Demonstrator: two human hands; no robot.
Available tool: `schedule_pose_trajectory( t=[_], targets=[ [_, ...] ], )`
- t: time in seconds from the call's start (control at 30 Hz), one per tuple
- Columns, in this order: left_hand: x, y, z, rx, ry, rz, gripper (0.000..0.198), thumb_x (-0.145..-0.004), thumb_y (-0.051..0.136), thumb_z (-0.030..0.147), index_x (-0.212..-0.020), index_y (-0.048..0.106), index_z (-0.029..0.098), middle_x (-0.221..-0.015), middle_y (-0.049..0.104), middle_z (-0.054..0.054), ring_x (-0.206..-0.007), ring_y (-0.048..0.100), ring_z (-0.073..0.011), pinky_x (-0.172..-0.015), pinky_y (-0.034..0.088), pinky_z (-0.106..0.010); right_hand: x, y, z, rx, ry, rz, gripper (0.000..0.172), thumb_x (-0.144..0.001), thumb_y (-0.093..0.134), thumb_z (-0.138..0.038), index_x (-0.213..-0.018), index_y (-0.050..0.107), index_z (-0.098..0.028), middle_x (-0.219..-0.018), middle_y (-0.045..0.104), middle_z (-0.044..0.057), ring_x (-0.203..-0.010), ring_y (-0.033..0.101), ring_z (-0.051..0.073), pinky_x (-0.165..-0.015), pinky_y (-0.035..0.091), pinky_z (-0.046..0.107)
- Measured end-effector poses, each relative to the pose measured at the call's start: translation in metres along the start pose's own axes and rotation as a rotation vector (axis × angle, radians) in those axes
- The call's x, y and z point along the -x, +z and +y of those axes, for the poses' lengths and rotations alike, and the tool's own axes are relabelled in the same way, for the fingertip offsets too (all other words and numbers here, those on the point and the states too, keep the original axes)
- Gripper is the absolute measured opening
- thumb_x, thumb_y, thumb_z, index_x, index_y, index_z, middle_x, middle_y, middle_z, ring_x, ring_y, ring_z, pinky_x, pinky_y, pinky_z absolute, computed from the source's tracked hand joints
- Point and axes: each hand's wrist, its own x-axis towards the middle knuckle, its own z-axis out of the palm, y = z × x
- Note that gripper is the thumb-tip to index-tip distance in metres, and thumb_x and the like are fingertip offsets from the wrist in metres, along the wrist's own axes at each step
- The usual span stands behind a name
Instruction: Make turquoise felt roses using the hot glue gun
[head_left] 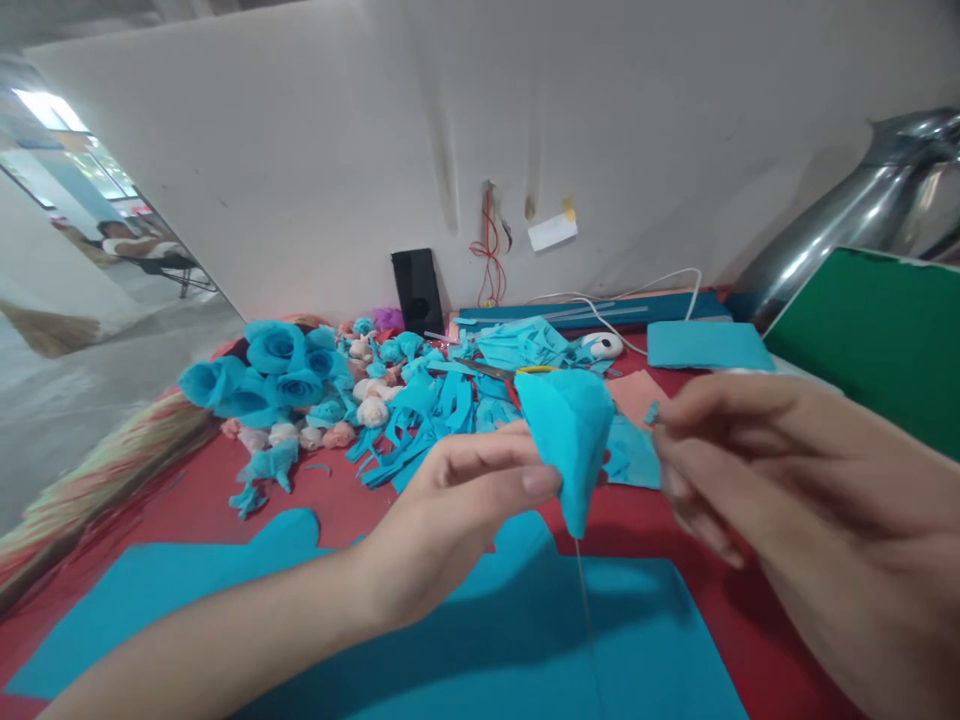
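Note:
My left hand (pixel 457 500) pinches a folded cone of turquoise foam (pixel 568 440) between thumb and fingers, with a thin wire (pixel 583 600) hanging from its tip. Just right of the cone is my right hand (pixel 787 490), fingers closed in a pinch; a tiny turquoise scrap (pixel 652 411) shows at its fingertips. Both hands hover above a large turquoise foam sheet (pixel 375 620) lying on the red table (pixel 202 490).
Finished blue foam roses (pixel 274 365) and small pink and white buds (pixel 330 430) lie at the back left, beside a heap of turquoise strips (pixel 450 390) and scissors (pixel 517 372). A black phone (pixel 418 290) leans on the wall. A green sheet (pixel 870 340) and metal duct (pixel 847 215) stand right.

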Motion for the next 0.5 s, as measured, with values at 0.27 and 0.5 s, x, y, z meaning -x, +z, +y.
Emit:
schedule_pose_trajectory(
  t=[0.27,0.5],
  targets=[
    [0.001,0.0029,-0.0008,-0.027,-0.004,0.001,0.018,-0.061,0.068,0.036,-0.054,0.065,0.019,-0.056,0.05,-0.003,-0.108,0.04,-0.0283,-0.097,0.024,-0.038,0.0043,0.0008,0.0,0.311,-0.397,0.071,0.004,-0.077,0.059,-0.025,-0.081,0.06,-0.025,-0.077,0.063,-0.004,-0.058,0.055,0.011,-0.058,0.047,0.023],
    [0.0009,0.0049,0.0007,-0.071,0.042,-0.058,0.016,-0.066,0.065,0.03,-0.056,0.067,0.017,-0.059,0.051,-0.003,-0.073,0.043,-0.0184,-0.07,0.037,-0.03,0.0056,0.0011,-0.0046,0.274,-0.397,0.043,0.01,-0.075,0.06,-0.015,-0.077,0.058,-0.025,-0.073,0.064,-0.006,-0.062,0.058,0.011,-0.059,0.045,0.02]
  ],
)
